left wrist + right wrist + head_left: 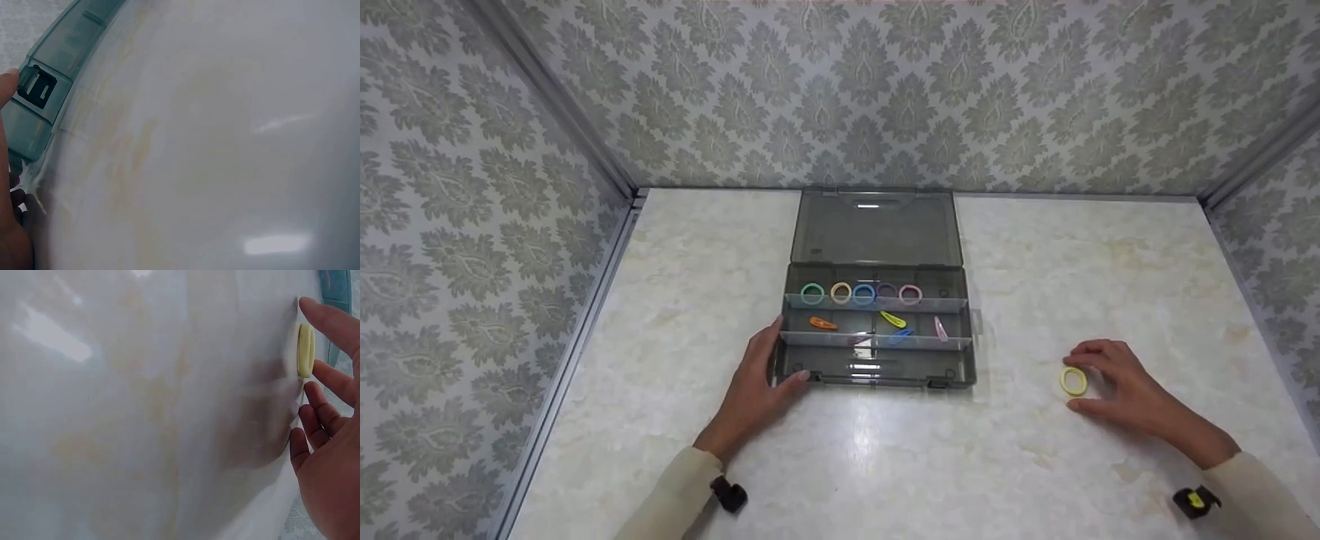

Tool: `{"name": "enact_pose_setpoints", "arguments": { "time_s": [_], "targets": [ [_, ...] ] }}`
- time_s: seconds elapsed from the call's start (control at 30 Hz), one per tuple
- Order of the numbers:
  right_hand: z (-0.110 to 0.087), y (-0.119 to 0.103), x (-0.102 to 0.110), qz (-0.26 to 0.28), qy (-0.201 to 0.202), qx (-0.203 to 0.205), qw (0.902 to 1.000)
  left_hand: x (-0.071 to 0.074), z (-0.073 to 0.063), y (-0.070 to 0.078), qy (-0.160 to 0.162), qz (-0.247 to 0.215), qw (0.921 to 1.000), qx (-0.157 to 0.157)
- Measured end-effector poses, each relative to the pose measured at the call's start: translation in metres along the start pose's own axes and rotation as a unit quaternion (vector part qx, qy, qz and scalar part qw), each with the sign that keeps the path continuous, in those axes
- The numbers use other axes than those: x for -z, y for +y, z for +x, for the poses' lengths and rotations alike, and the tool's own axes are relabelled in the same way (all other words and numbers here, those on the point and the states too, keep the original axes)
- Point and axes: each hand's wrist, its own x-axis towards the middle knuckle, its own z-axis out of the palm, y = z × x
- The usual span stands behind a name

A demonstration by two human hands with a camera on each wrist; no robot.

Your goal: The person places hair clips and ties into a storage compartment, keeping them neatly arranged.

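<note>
A smoky, see-through organizer box (876,380) lies with its lid (877,229) folded back. My left hand (757,382) grips its front left corner, fingers along the side and thumb over the front edge near a latch (38,87). A yellow hair tie (1073,381) is on the table at the right. Around it, apart from the box, my right hand (1125,386) spreads thumb and fingers, with a gap visible in the head view. The right wrist view shows the hair tie (305,351) between thumb and fingertips.
Several hair ties, including a green one (812,293) and a pink one (910,294), line the back row. The middle row holds snap hair clips, among them orange (823,323), yellow (892,319) and pink (940,328). Patterned walls (866,90) enclose the marbled table (697,262).
</note>
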Motion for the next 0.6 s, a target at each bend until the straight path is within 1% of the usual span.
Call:
{"name": "enact_pose_setpoints", "arguments": {
  "time_s": [0.13, 0.3, 0.47, 0.6],
  "targets": [
    [-0.0033, 0.0015, 0.0024, 0.011, 0.01, -0.009, 0.9998, -0.0008, 0.0, 0.0007, -0.002, 0.0, 1.0, 0.005],
    [-0.0044, 0.0037, 0.0025, 0.003, 0.023, -0.021, 0.9995, -0.0007, 0.0001, 0.0011, -0.006, 0.001, 0.9999, 0.013],
    [-0.0013, 0.0075, 0.0004, -0.001, 0.033, -0.013, 0.9994, -0.0005, 0.0, 0.0019, -0.007, 0.001, 0.9998, 0.018],
    [0.0051, 0.0074, 0.0004, 0.001, 0.031, -0.012, 0.9994, -0.0002, -0.001, 0.0026, -0.005, -0.003, 0.9998, 0.02]
  ]
}}
